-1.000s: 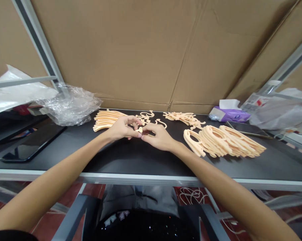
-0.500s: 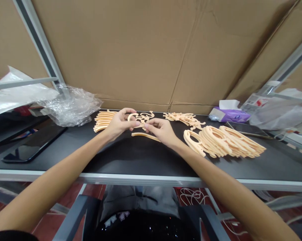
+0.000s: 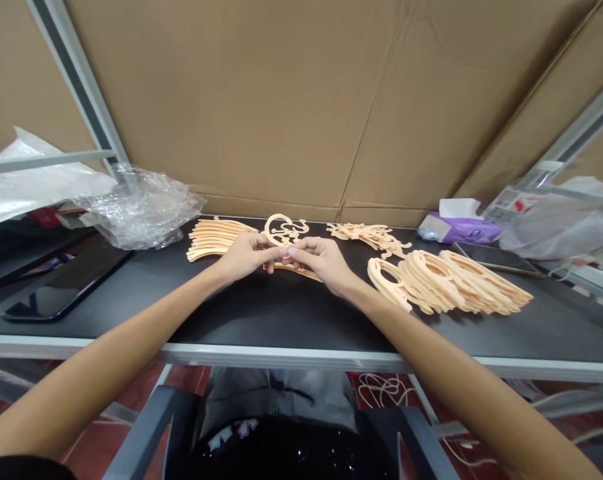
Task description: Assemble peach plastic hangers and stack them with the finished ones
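The left hand (image 3: 246,257) and right hand (image 3: 321,259) are closed, their fingertips meeting to pinch a peach ring (image 3: 271,223) above the black tabletop (image 3: 281,320). A curved strip (image 3: 304,272) lies beneath them, between a stack of strips (image 3: 214,239) and a pile of rings (image 3: 446,283).

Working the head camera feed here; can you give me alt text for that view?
The left hand and right hand pinch a peach looped piece over a black table. A curved peach strip lies just beneath the hands, with a stack of peach strips to the left and a pile of peach rings to the right.
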`<act>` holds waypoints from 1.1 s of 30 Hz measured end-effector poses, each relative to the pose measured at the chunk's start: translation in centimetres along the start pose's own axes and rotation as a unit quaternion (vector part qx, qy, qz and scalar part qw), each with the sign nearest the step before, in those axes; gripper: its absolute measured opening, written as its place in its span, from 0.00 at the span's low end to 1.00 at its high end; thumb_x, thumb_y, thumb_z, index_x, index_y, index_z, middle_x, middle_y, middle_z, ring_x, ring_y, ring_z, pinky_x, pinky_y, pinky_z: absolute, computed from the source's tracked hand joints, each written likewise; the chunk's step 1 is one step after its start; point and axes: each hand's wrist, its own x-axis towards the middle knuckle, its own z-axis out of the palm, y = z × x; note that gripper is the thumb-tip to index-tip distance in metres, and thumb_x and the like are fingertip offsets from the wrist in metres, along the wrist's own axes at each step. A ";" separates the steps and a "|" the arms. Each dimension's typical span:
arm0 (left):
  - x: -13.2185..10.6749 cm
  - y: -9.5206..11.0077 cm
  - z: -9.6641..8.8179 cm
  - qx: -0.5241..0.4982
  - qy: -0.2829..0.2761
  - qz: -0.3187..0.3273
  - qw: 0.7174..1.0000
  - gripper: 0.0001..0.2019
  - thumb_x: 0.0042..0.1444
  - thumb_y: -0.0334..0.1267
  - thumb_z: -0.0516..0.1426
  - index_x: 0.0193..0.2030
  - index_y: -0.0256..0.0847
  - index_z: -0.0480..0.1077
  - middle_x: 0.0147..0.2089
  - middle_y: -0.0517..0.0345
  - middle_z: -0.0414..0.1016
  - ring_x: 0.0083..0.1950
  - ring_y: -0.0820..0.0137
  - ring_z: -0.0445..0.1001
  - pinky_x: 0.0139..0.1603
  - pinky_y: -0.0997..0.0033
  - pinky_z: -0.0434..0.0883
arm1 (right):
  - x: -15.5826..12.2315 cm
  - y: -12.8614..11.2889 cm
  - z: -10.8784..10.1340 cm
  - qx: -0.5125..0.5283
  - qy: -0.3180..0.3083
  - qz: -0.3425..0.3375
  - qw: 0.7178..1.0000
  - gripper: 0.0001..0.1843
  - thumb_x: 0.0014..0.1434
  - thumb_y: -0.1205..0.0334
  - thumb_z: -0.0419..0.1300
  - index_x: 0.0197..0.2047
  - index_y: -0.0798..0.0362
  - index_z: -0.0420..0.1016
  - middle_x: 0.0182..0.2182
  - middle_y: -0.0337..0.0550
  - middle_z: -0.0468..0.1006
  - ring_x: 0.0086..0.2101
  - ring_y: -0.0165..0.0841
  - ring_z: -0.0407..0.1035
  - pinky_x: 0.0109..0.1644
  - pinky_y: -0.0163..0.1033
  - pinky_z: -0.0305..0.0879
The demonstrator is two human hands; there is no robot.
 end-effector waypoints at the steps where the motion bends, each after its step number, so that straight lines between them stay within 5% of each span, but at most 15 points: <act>1: 0.0 0.0 0.0 -0.009 -0.003 -0.007 1.000 0.18 0.52 0.51 0.65 0.28 0.35 0.77 0.21 0.56 0.75 0.24 0.72 0.73 0.30 0.72 0.69 | 0.0 0.0 0.0 -0.001 -0.003 0.002 1.000 0.21 0.47 0.42 0.71 0.30 0.52 0.79 0.29 0.43 0.82 0.32 0.33 0.76 0.38 0.39 0.72; 13: 0.1 -0.6 -0.2 -0.050 -0.003 -0.063 0.997 0.17 0.51 0.50 0.65 0.28 0.35 0.77 0.23 0.54 0.76 0.23 0.72 0.74 0.27 0.74 0.71 | -0.4 0.1 0.0 -0.192 0.024 -0.066 0.979 0.09 0.57 0.57 0.65 0.33 0.52 0.82 0.30 0.40 0.83 0.30 0.32 0.73 0.36 0.38 0.68; 16: 0.4 -1.0 -0.5 -0.057 0.047 -0.056 0.996 0.18 0.51 0.51 0.65 0.29 0.35 0.76 0.29 0.53 0.78 0.21 0.75 0.73 0.24 0.76 0.68 | -0.3 0.6 -0.2 -0.323 0.028 -0.098 0.941 0.07 0.60 0.62 0.62 0.35 0.52 0.82 0.33 0.42 0.83 0.33 0.34 0.73 0.42 0.41 0.68; 22: 0.7 -1.2 -0.7 -0.091 0.085 -0.079 0.989 0.21 0.50 0.54 0.67 0.29 0.36 0.71 0.25 0.56 0.75 0.18 0.75 0.70 0.21 0.75 0.67 | -0.5 1.0 -0.4 -0.495 -0.085 -0.148 0.852 0.08 0.63 0.63 0.61 0.41 0.55 0.82 0.39 0.50 0.82 0.41 0.38 0.71 0.51 0.45 0.64; 27: 0.6 -0.9 -0.4 -0.095 0.064 -0.087 0.990 0.19 0.50 0.50 0.67 0.29 0.35 0.71 0.26 0.56 0.76 0.23 0.75 0.73 0.26 0.75 0.70 | -0.8 -0.3 -0.3 -0.528 -0.080 -0.118 0.837 0.06 0.60 0.61 0.65 0.33 0.54 0.81 0.33 0.46 0.81 0.37 0.37 0.70 0.47 0.43 0.62; 33: 0.4 -0.8 -0.5 -0.099 0.019 -0.095 0.990 0.16 0.46 0.45 0.68 0.34 0.33 0.74 0.32 0.54 0.79 0.27 0.73 0.76 0.31 0.74 0.72 | -0.4 0.2 -0.5 -0.497 -0.118 -0.114 0.852 0.09 0.63 0.62 0.62 0.45 0.51 0.82 0.36 0.45 0.81 0.39 0.35 0.71 0.46 0.39 0.61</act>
